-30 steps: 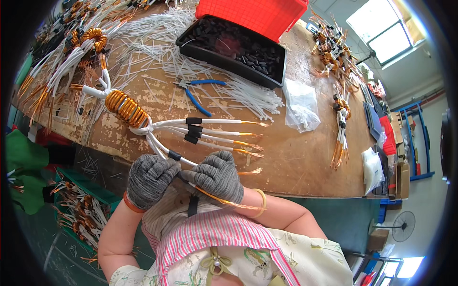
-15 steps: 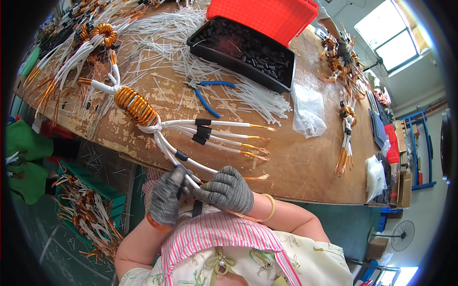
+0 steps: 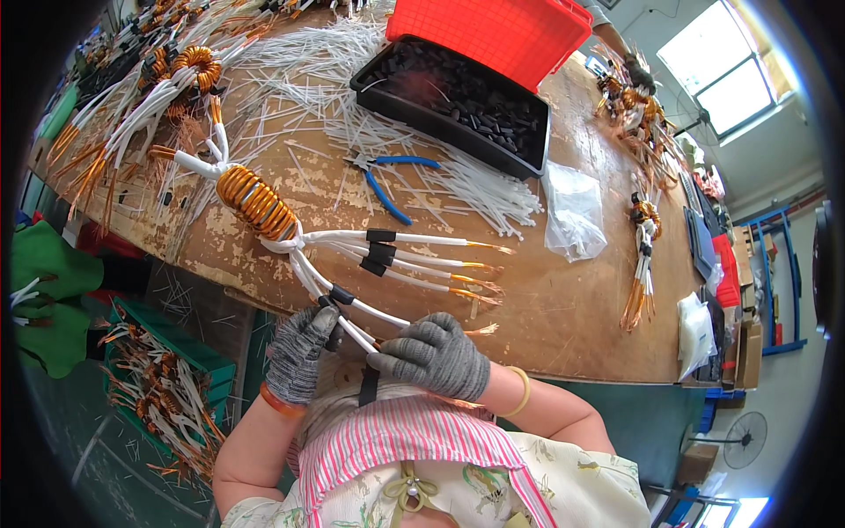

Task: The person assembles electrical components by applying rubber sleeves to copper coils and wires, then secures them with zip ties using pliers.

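A copper-wound coil (image 3: 255, 202) lies on the table with white-sleeved leads spreading from it. Several leads carry short black sleeves (image 3: 378, 255) and end in bare copper strands. My left hand (image 3: 304, 352), in a grey glove, is closed with thumb and fingers round a white lead, at a black piece of sleeve near the table's front edge. Farther down that white lead (image 3: 354, 336), my gloved right hand (image 3: 440, 359) pinches it near its end. Copper strands show below the right hand. Another lead with a black sleeve (image 3: 341, 295) passes just behind both hands.
Blue-handled cutters (image 3: 387, 189) lie beyond the leads, among scattered white cable ties (image 3: 484, 189). A black bin (image 3: 449, 114) of small black sleeves has a red basket (image 3: 493, 35) behind it. More coils (image 3: 194, 70) crowd the far left. A co-worker's gloved hand (image 3: 638, 75) reaches in at far right.
The view has shifted slightly, moving the table contents a little right and down. My left hand has moved slightly up and left; both hands keep hold of the lead.
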The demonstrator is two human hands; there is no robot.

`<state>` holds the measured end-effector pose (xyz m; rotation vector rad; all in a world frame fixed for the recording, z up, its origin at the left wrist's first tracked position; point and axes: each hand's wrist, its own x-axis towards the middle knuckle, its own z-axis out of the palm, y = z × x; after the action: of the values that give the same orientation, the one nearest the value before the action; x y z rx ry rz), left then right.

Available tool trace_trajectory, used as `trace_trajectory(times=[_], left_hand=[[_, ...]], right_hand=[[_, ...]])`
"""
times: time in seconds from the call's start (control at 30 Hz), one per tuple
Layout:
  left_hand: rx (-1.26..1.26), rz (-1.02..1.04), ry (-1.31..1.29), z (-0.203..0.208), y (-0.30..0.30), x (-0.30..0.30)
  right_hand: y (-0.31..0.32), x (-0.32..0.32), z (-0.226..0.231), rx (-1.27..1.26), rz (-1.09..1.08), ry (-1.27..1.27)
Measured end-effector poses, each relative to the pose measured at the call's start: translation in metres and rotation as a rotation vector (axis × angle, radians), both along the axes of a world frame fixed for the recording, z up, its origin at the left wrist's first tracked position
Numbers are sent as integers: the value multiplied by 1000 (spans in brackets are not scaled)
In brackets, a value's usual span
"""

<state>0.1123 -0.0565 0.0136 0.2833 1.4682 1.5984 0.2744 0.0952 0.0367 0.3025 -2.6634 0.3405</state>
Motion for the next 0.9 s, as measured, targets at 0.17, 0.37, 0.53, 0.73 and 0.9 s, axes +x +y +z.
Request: trace_trajectory(times=[0.17, 0.37, 0.53, 0.73, 0.9], left_hand=[[93, 193, 63, -15, -11, -9], [152, 59, -50, -16, -2, -7], [29, 25, -28, -20, -9, -13], [89, 93, -245, -8, -14, -14], [203, -65, -426, -7, -21, -15]], right_hand=[[46, 17, 33, 173, -236, 124], [37, -9, 74, -288, -77, 99], [-6, -25, 37, 31, 140, -357], [15, -30, 8, 38, 15, -601], [19, -32, 18, 40, -58, -611]])
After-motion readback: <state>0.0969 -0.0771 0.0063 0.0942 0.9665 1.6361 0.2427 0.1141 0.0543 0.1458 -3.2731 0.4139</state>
